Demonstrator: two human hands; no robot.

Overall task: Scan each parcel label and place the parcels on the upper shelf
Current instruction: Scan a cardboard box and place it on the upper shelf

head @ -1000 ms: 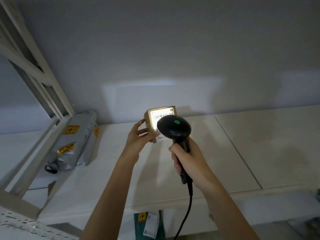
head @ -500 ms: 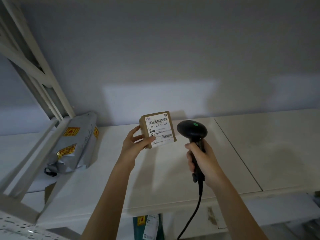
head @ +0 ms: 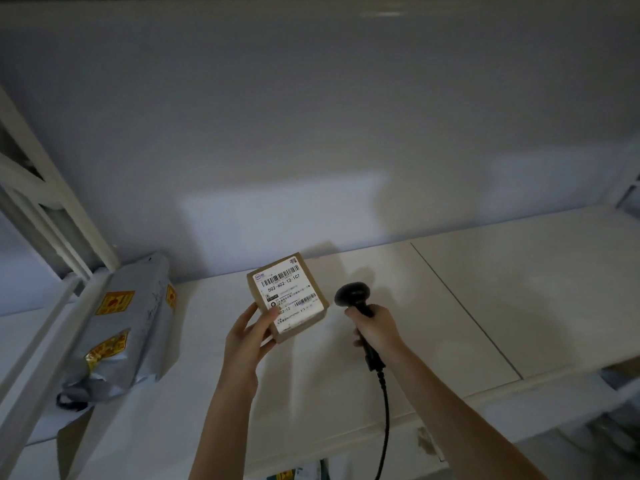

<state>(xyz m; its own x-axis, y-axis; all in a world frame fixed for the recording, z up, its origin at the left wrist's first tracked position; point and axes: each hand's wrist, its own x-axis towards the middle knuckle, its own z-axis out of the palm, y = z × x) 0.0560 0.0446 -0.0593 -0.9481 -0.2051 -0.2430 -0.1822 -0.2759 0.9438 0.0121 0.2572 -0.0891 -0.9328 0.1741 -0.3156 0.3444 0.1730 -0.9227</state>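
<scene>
Above the white upper shelf [head: 485,306], 1 small brown cardboard parcel [head: 287,301] is held up in the air at the middle of the view, its broad face turned toward the camera. 1 white printed shipping label [head: 289,296] covers most of that face, with barcodes and the number 502-602-12-1C7 legible near its top edge. The parcel is tilted, so its long axis runs from upper left to lower right and the label's text lines slope upward to the right. The left hand [head: 247,341] grips the parcel at its lower left corner, thumb across the label side and fingers behind. Just right of the parcel, apart from it, the right hand [head: 375,329] is clenched around the handle of 1 black handheld barcode scanner [head: 353,296]; the scanner's rounded head sits above the fist and faces away toward the wall, not toward the label. 1 black cable [head: 384,427] hangs from the handle base down past the shelf's front edge. Well to the left, 1 grey plastic mailer bag [head: 138,323] with 3 visible yellow and red stickers lies on the shelf, its long axis running front to back beside the white metal rack upright [head: 52,188]. Below the shelf edge, part of another package with a white label [head: 304,472] shows.
</scene>
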